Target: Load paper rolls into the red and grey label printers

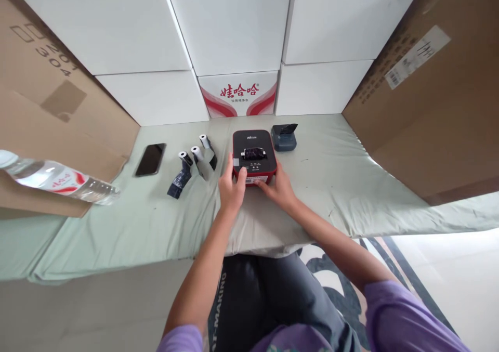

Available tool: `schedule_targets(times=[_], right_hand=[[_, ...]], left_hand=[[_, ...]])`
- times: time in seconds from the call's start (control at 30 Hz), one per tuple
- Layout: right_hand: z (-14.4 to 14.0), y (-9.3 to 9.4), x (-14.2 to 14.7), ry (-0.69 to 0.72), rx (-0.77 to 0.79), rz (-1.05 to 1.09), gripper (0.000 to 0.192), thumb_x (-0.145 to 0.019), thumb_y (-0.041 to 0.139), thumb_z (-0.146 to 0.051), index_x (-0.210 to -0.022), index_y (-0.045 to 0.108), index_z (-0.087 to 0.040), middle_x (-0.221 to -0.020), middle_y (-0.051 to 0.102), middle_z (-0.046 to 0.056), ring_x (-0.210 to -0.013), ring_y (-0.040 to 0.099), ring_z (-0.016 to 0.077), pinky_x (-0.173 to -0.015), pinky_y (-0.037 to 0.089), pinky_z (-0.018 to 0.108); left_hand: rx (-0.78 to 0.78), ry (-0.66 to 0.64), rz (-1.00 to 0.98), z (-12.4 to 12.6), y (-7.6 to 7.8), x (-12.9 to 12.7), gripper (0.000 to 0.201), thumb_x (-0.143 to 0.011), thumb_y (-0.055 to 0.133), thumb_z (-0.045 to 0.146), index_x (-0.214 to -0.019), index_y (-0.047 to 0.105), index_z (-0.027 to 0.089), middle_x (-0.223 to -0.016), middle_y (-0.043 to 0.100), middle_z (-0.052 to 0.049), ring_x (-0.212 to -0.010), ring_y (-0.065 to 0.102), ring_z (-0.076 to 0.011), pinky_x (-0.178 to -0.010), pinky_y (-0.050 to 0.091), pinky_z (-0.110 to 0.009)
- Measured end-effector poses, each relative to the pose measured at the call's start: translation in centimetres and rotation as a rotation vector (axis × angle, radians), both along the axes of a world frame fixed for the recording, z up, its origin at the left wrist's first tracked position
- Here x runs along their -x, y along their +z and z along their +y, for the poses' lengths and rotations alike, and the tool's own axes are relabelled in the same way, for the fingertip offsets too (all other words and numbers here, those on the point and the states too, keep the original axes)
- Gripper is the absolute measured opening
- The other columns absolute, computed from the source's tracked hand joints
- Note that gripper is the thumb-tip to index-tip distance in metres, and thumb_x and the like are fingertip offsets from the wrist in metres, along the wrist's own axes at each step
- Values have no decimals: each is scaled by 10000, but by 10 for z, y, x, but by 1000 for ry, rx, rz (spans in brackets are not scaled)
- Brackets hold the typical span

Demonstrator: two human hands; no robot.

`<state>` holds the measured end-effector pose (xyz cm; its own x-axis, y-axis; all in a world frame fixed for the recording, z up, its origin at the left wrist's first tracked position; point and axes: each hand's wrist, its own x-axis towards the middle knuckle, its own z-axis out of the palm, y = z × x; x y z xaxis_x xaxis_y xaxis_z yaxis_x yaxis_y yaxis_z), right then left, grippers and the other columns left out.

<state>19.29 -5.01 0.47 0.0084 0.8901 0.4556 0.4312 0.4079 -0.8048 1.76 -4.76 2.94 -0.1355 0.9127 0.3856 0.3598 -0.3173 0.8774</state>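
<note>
Both hands, left hand [231,187] and right hand [277,188], seemingly clasp the red printer's [254,156] near edge on the green cloth [335,185], white boxes [234,24] behind.

A low surface covered with a pale green cloth [331,185] carries everything. On it, near the middle, sits a red and black device [254,157], with a small blue-grey device [284,137] just beside its far right corner. To the left lie three small white paper rolls [194,157] with dark wrappers, then a black phone [150,159] lying flat. A clear plastic bottle [58,180] lies at the far left edge
</note>
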Motion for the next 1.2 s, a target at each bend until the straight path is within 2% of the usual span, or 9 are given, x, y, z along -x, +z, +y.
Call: schedule_targets(times=[0.1,0.2,0.33,0.47,0.6,0.7,1.03,1.13,1.2], right_hand=[[-14,-7,3,10,54,5,927,-837,790,-464,-1590,328,-181,-1499,599,206,-1352,617,393,-1102,536,578],[-16,-10,4,25,76,-17,922,-829,795,-445,-1586,336,-187,-1530,568,207,-1388,581,405,-1140,497,610],[-13,-11,3,31,42,-22,924,-839,782,-506,-1585,334,-195,-1544,541,213,-1416,548,405,-1164,469,625],[-14,-12,2,25,5,9,956,-812,796,-572,-1567,345,-197,-1524,537,224,-1399,553,404,-1163,470,620],[-15,-13,1,41,2,9,943,-836,768,-588,-1580,316,-223,-1536,524,216,-1397,554,397,-1169,460,630],[-14,-15,1,48,-2,7,943,-839,758,-600,-1581,312,-224,-1543,513,219,-1409,542,403,-1169,458,637],[-12,-19,1,43,74,117,988,-804,746,-701,-1559,344,-206,-1514,539,231,-1349,592,406,-1125,505,631],[-8,-22,-2,38,102,189,981,-815,714,-735,-1566,334,-231,-1552,502,224,-1372,573,398,-1117,513,630],[-6,-24,-3,29,107,220,946,-846,662,-755,-1564,336,-234,-1571,485,225,-1381,563,388,-1110,518,621]], left_hand=[[50,-14,-28,-15,-6,2,691,-982,572,531,-1590,479,215,-1528,602,-112,-1464,524,-319,-1206,443,-436],[102,-17,-98,-18,-14,3,674,-967,599,517,-1570,507,231,-1504,627,-96,-1451,536,-315,-1205,442,-439],[146,5,-330,-5,-17,7,557,-936,614,466,-1435,635,219,-1498,630,-94,-1443,541,-297,-1204,433,-418],[302,7,-525,21,-8,18,476,-807,675,360,-1253,706,199,-1261,742,-97,-1210,679,-274,-977,552,-365],[412,-44,-479,37,0,31,470,-658,733,278,-1123,709,212,-934,720,-27,-903,679,-198,-699,493,-265],[456,-44,-470,38,0,34,417,-642,730,278,-1052,679,218,-826,659,9,-764,610,-150,-608,405,-238],[488,-50,-404,33,0,34,313,-700,701,298,-1004,649,244,-769,630,29,-697,572,-138,-594,381,-232],[478,-92,-346,33,4,40,307,-720,718,324,-1014,687,244,-773,632,17,-715,594,-154,-611,419,-246],[412,-115,-270,38,10,46,287,-765,711,364,-1023,722,238,-814,649,-6,-805,633,-183,-702,487,-277]])
